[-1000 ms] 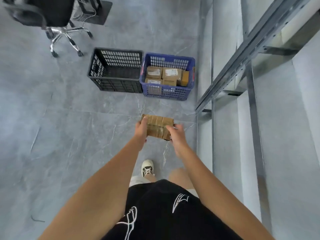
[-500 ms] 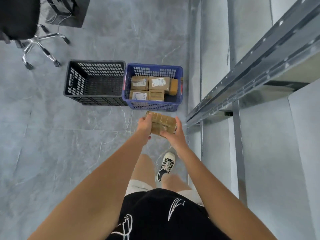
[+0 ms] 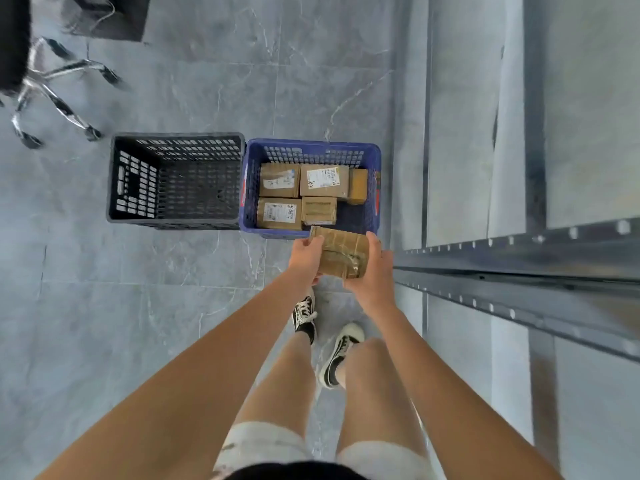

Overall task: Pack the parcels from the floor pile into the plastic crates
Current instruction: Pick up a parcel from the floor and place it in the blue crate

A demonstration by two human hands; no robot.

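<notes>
**Parcel arrives at the blue crate's near edge**

We hold a taped brown parcel [image 3: 343, 252] between both hands: the left hand [image 3: 306, 256] grips its left end with fingers curled over the top, and the right hand [image 3: 372, 271] wraps the right end. The parcel hangs tilted, its far edge overlapping the near rim of the blue crate [image 3: 375, 188], at about 12 o'clock from our feet.

Half a second ago the parcel was short of the crate; we have since stepped closer, and both crates now sit lower and larger in view. Both shoes [image 3: 341, 355] now show below the hands.

Inside the blue crate lie five parcels [image 3: 323, 181], packed toward its far and left sides. The black crate [image 3: 138, 181] stands touching it at 9 o'clock. A chair base [image 3: 59, 95] sits at 10 o'clock, a metal rack [image 3: 519, 258] at 3 o'clock.
</notes>
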